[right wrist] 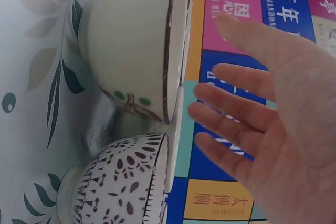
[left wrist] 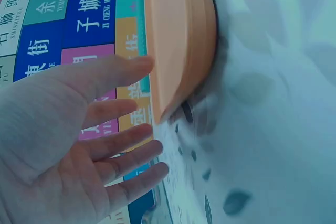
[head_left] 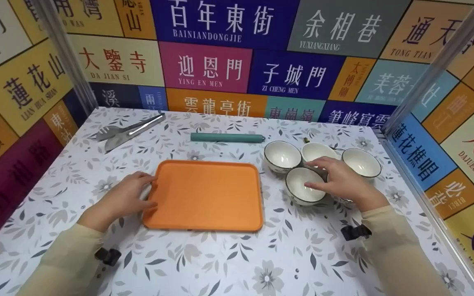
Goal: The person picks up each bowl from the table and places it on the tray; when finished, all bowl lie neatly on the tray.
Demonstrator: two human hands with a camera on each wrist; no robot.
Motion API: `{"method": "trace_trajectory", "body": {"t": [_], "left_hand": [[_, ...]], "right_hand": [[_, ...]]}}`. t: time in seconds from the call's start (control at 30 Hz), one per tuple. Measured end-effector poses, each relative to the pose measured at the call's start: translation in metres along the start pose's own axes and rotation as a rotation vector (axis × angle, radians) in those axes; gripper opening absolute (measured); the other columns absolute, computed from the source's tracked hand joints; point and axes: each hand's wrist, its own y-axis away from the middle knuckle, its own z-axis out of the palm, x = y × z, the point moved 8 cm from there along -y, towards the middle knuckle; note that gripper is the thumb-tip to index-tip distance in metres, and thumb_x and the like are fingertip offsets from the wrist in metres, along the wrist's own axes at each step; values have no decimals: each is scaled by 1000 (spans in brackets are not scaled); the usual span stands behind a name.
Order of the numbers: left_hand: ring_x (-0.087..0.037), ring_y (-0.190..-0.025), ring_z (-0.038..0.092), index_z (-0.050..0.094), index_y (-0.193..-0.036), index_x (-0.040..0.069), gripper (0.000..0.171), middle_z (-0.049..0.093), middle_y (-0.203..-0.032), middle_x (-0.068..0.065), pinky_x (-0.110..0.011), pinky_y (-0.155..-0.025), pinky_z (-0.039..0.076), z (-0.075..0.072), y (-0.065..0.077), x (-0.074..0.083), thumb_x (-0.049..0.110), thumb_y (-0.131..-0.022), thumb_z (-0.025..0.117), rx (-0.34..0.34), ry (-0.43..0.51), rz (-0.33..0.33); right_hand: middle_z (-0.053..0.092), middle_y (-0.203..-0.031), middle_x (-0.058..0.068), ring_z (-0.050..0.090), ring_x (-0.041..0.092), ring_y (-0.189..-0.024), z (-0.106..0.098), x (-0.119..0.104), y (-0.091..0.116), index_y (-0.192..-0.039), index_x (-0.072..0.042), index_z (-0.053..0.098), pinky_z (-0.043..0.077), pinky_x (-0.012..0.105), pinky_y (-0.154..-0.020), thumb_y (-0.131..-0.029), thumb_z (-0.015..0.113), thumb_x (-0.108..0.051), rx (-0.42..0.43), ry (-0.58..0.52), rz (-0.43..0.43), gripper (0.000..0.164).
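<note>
An orange rectangular tray (head_left: 208, 197) lies flat on the table. My left hand (head_left: 124, 199) is at its left edge, fingers spread and nothing gripped; in the left wrist view the thumb tip overlaps the tray's rim (left wrist: 194, 30), and whether it touches cannot be told. Over the cluster of white bowls on the right hovers my right hand (head_left: 342, 181), its fingers loosely extended. Beneath its thumb sits the front bowl (head_left: 303, 193), dark-rimmed. In the right wrist view the hand stands apart from a plain-sided bowl (right wrist: 131, 35) and a patterned bowl (right wrist: 121, 182). One bowl is mostly hidden under the hand.
Metal tongs (head_left: 132, 130) lie at the back left. A green stick-shaped object (head_left: 226, 137) lies behind the tray. More bowls stand at the back, one left (head_left: 282, 156) and one right (head_left: 361, 162). Sign-printed walls (head_left: 224, 24) enclose the flower-patterned table (head_left: 204, 263).
</note>
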Motion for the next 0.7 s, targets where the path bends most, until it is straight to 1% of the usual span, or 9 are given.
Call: {"method": "trace_trajectory", "body": {"t": [0.1, 0.3, 0.47, 0.53, 0.7], "left_hand": [[-45, -133, 51, 54, -145, -5, 79, 56, -143, -25, -60, -112, 44, 2, 11, 2, 27, -80, 86, -33, -22, 2], [-44, -138, 46, 51, -149, -1, 88, 51, -152, -21, -61, -112, 43, 7, 23, 5, 31, -76, 88, -68, -12, -3], [-42, -139, 45, 53, -148, -1, 90, 49, -153, -19, -61, -112, 43, 10, 27, 3, 35, -75, 90, -83, -3, -24], [-42, -139, 45, 55, -147, 0, 88, 49, -154, -18, -62, -112, 43, 11, 27, 1, 37, -75, 90, -86, 0, -30], [-41, -140, 44, 57, -146, 3, 86, 49, -156, -15, -64, -113, 41, 9, 29, -1, 37, -75, 90, -97, 17, -31]], "right_hand": [[63, -140, 16, 58, 37, -130, 3, -2, 4, -141, -5, 62, 46, 56, -110, -85, 84, -45, -32, 23, -11, 72], [59, -144, 18, 54, 40, -134, 8, 2, 11, -142, -6, 61, 42, 60, -113, -78, 85, -56, -34, 66, -5, 85], [58, -145, 16, 54, 39, -134, 11, 7, 12, -144, -8, 60, 38, 63, -113, -65, 90, -64, -35, 103, -16, 101], [58, -144, 16, 55, 39, -132, 12, 8, 12, -145, -7, 59, 37, 62, -112, -61, 92, -64, -39, 119, -23, 106], [60, -141, 16, 56, 40, -129, 15, 14, 10, -147, -4, 55, 36, 58, -106, -57, 94, -62, -44, 134, -23, 114]]}}
